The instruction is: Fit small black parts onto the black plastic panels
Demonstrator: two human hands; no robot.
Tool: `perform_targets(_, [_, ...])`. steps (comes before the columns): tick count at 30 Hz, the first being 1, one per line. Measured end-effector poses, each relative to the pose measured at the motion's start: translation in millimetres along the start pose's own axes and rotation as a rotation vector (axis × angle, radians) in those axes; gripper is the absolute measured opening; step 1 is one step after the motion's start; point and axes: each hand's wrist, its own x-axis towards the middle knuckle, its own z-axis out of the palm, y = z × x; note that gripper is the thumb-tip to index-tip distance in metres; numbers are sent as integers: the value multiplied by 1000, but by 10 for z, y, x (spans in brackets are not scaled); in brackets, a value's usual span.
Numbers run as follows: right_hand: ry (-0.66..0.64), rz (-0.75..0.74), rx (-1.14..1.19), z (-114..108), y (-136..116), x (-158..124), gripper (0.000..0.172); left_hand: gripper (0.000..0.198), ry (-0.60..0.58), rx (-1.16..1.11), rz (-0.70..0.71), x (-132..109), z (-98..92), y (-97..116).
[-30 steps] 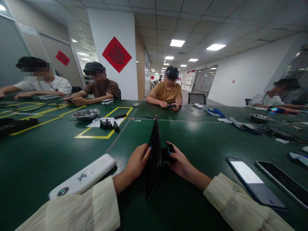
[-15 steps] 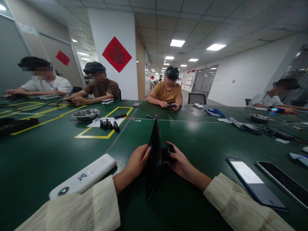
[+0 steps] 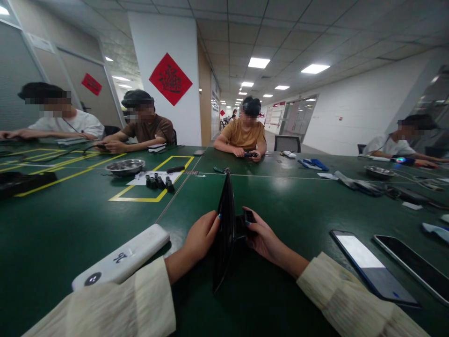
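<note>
A thin black panel (image 3: 226,234) stands upright, edge-on to me, over the green table (image 3: 294,196). My left hand (image 3: 199,236) grips its left face, thumb on the surface, fingers partly hidden. On the right side, my right hand (image 3: 264,236) is closed on a small black part (image 3: 241,227) that sits against the panel; I cannot make out exactly what it is. Beside my left forearm lies a white device (image 3: 122,257) with a round dark button. Two phones, one with a lit screen (image 3: 361,252) and one dark (image 3: 414,264), lie right of my right forearm.
Metal bowls (image 3: 125,167) (image 3: 380,172), several black cylindrical parts (image 3: 159,182) on white paper, and a black tray (image 3: 26,182) are on the table. A person (image 3: 245,131) sits opposite; others sit at left and far right. Cables and bags lie at right.
My hands and the black panel have hardly moved. The person at the far left has shifted slightly left. The green light on the white device's button no longer shows.
</note>
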Motion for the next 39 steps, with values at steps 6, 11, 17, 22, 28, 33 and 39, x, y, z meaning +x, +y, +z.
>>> perform_targets(6, [9, 3, 3, 27, -19, -8, 61, 47, -55, 86, -23, 10, -39, 42])
perform_targets(11, [2, -5, 3, 25, -12, -6, 60, 47, -35, 76, -22, 3, -53, 60])
perform_targets(17, [-7, -1, -3, -7, 6, 5, 59, 40, -39, 62, -7, 5, -36, 45])
perform_targets(22, [-11, -7, -12, -3, 4, 1, 59, 40, -31, 55, 55, -1, -4, -4])
perform_targets(28, [-8, 2, -5, 6, 0, -7, 62, 38, -2, 40, 103, -29, -8, 11])
perform_targets(33, [-20, 8, 0, -5, -5, -9, 64, 38, 1, 64, 138, -31, -13, -1])
perform_targets(39, [-14, 4, 5, -14, 7, 4, 64, 38, 24, 28, 125, -25, -11, 3])
